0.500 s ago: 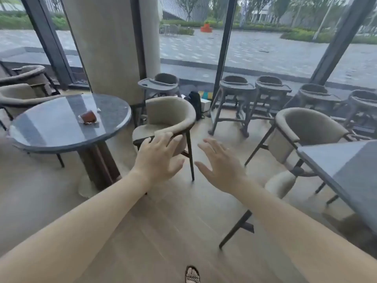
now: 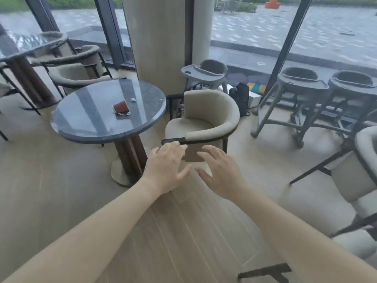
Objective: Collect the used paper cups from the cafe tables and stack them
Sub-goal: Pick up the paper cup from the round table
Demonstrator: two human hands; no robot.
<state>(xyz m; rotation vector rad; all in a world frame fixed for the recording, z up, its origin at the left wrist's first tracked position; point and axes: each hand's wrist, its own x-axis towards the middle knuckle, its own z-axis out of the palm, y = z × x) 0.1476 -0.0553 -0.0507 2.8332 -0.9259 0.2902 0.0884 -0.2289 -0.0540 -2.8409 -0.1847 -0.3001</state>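
A brown paper cup (image 2: 120, 107) lies on its side near the middle of a round dark stone table (image 2: 85, 127), with small white scraps beside it. My left hand (image 2: 166, 167) and my right hand (image 2: 219, 172) are stretched out in front of me, side by side over the wooden floor. Both have their fingers spread and hold nothing. The cup is up and to the left of my left hand, well beyond its fingertips.
A beige tub chair (image 2: 206, 121) stands right of the table, just beyond my fingertips. A wide pillar (image 2: 157, 37) rises behind the table. Grey high chairs (image 2: 302, 99) line the window at right. Another table (image 2: 22, 45) and chairs stand at far left.
The view has moved closer to the round table and turned left, so table and cup appear larger and nearer the centre. Both hands stay spread and held out in front.
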